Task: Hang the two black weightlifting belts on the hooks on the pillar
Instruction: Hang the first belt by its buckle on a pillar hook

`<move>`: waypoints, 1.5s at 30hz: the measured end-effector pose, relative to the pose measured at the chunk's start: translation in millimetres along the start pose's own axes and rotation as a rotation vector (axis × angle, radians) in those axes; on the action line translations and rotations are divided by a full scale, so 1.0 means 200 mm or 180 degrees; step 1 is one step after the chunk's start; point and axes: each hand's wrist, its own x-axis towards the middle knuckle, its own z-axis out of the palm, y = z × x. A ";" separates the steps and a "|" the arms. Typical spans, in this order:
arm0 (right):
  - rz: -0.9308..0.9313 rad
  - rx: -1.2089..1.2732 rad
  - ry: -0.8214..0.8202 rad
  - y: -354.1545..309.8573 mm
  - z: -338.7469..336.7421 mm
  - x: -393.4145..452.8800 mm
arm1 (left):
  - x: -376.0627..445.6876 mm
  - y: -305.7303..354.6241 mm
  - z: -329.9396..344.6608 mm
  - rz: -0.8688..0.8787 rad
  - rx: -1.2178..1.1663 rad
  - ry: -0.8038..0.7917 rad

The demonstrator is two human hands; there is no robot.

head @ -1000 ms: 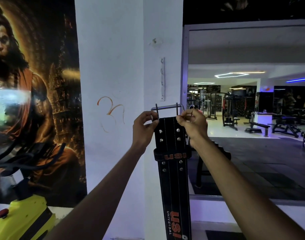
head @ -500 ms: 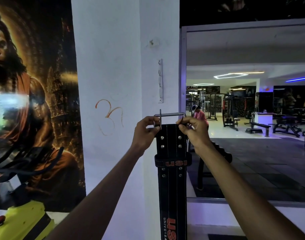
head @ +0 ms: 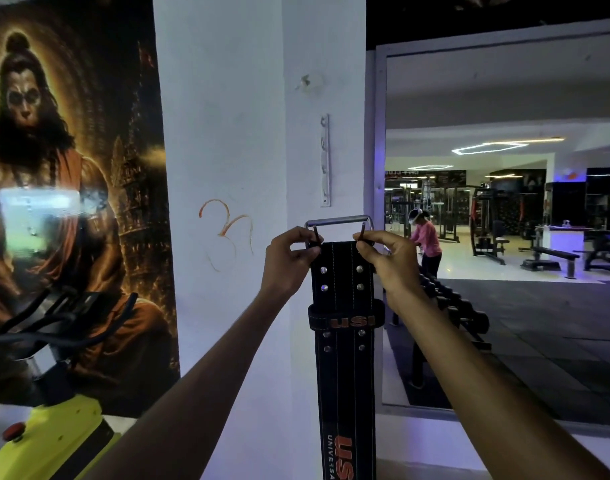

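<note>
A black weightlifting belt (head: 341, 341) with orange lettering hangs straight down in front of the white pillar (head: 227, 133). Its silver buckle (head: 338, 220) is at the top, with two prongs pointing up. My left hand (head: 289, 261) pinches the belt's top left corner at the buckle. My right hand (head: 386, 258) pinches the top right corner. A narrow white strip of hooks (head: 325, 161) is fixed upright on the pillar's right face, just above the buckle. The buckle sits below the strip's lower end, apart from it. Only one belt is in view.
A large dark poster (head: 71, 202) covers the wall left of the pillar. A yellow exercise bike (head: 47, 434) with black handlebars stands at lower left. A big mirror (head: 504, 237) to the right shows a dumbbell rack, gym machines and a person in pink.
Both hands have kept their grip on the belt's top. The buckle's prongs have tipped upward, and the view has closed in on the pillar and hook strip.
</note>
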 end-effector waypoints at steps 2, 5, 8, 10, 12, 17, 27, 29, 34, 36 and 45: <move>0.0034 0.0060 0.0013 0.04 0.00 0.04 | 0.03 -0.04 0.02 -0.0003 0.0016 0.0028; 0.0087 0.0062 0.0083 0.13 0.01 0.11 | 0.10 -0.11 0.04 0.0034 0.0071 0.0015; 0.0039 0.0061 0.0109 0.22 0.05 0.19 | 0.19 -0.20 0.06 0.0088 0.0084 0.0026; -0.0047 0.0061 0.0130 0.30 0.07 0.25 | 0.26 -0.28 0.08 0.0103 0.0005 0.0052; -0.0117 0.0025 0.0189 0.38 0.10 0.31 | 0.34 -0.38 0.09 0.0114 -0.0060 0.0049; -0.0009 -0.0005 0.0361 0.65 0.20 0.50 | 0.59 -0.65 0.15 0.0201 -0.0136 -0.0012; -0.0179 -0.0156 0.0518 1.01 0.41 1.00 | 1.13 -1.00 0.20 0.0491 -0.0289 -0.0016; -0.0228 -0.0169 0.0533 1.08 0.44 1.10 | 1.22 -1.05 0.21 0.0535 -0.0261 0.0036; -0.0252 -0.0247 0.0515 1.22 0.52 1.31 | 1.44 -1.17 0.26 0.0514 -0.0231 0.0165; -0.0262 -0.0238 0.0568 1.27 0.54 1.38 | 1.52 -1.21 0.28 0.0491 -0.0181 0.0152; -0.0325 -0.0086 0.0764 1.37 0.62 1.62 | 1.76 -1.32 0.32 0.0468 -0.0305 0.0265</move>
